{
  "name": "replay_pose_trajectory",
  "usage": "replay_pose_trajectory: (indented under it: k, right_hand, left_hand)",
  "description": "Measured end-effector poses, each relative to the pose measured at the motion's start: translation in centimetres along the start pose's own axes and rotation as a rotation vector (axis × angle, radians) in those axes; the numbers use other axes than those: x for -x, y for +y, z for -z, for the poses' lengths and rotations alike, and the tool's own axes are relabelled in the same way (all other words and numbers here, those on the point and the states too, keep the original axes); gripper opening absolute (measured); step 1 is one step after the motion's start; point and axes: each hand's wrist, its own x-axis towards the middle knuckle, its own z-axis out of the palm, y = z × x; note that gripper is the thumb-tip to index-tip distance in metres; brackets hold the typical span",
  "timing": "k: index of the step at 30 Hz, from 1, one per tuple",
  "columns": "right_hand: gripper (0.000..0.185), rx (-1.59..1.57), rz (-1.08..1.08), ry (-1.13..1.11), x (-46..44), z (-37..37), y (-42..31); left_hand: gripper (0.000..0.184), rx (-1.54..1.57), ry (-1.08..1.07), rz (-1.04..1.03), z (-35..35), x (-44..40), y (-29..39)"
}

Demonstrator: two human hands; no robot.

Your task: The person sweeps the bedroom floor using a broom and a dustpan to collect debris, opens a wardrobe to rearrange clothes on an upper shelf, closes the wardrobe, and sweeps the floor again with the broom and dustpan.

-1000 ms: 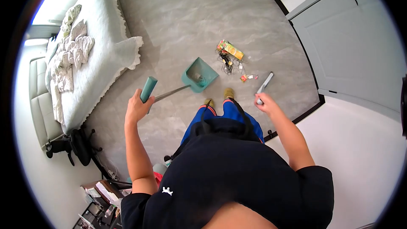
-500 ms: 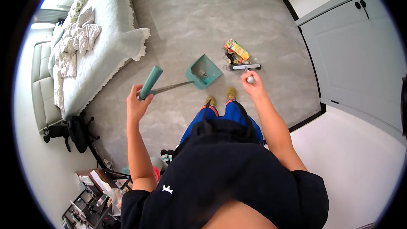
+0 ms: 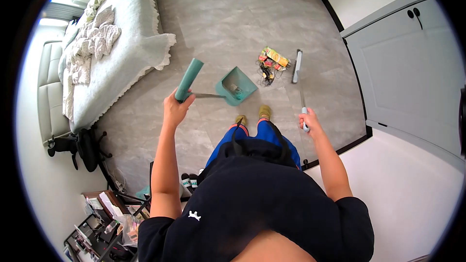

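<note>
My left hand (image 3: 176,109) is closed around the thick green handle of a long-handled dustpan (image 3: 224,87). The pan rests on the floor in front of my feet, its opening toward the upper right, with some debris inside. My right hand (image 3: 309,121) grips the grey handle of a broom (image 3: 298,67). The broom's narrow head stands on the floor just right of a pile of litter (image 3: 272,63), turned lengthwise beside it. In that pile are yellow and red wrappers and dark, stringy bits. A gap of bare floor separates the pile from the pan.
A bed (image 3: 131,39) with a pale cover stands at the left. Grey cabinet doors (image 3: 407,63) line the right side. A black chair (image 3: 87,150), slippers (image 3: 189,182) and a cluttered black cart (image 3: 104,233) are at the lower left. My feet (image 3: 264,112) are below the pan.
The broom has swung from the pile's near side to its right side, and my right hand has moved right and closer to me. My left hand has shifted right and up with the dustpan handle.
</note>
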Motion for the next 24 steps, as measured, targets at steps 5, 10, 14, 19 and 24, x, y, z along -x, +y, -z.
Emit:
replay_pose_trajectory:
  k: [5, 10, 14, 19, 24]
  right_hand:
    - [0.035, 0.773, 0.132, 0.257, -6.7, 1.2, -1.1]
    - [0.052, 1.07, 0.15, 0.201, -16.5, 3.8, 1.7]
    - [0.062, 1.483, 0.28, 0.16, -15.2, 4.3, 3.5]
    - [0.06, 1.635, 0.03, -0.088, -3.8, 3.7, -1.4]
    - [0.059, 1.787, 0.167, -0.14, -2.8, 6.1, 0.5]
  left_hand:
    - [0.025, -0.071, 0.005, -0.142, -2.0, -2.5, 2.7]
    - [0.024, -0.117, -0.033, -0.193, -3.3, -5.3, 4.3]
    - [0.02, -0.065, -0.046, -0.138, -3.4, -6.6, 3.2]
    - [0.018, 0.042, -0.09, -0.08, -2.8, -6.3, 1.6]
    - [0.018, 0.028, -0.11, -0.156, -3.1, -6.8, 0.5]
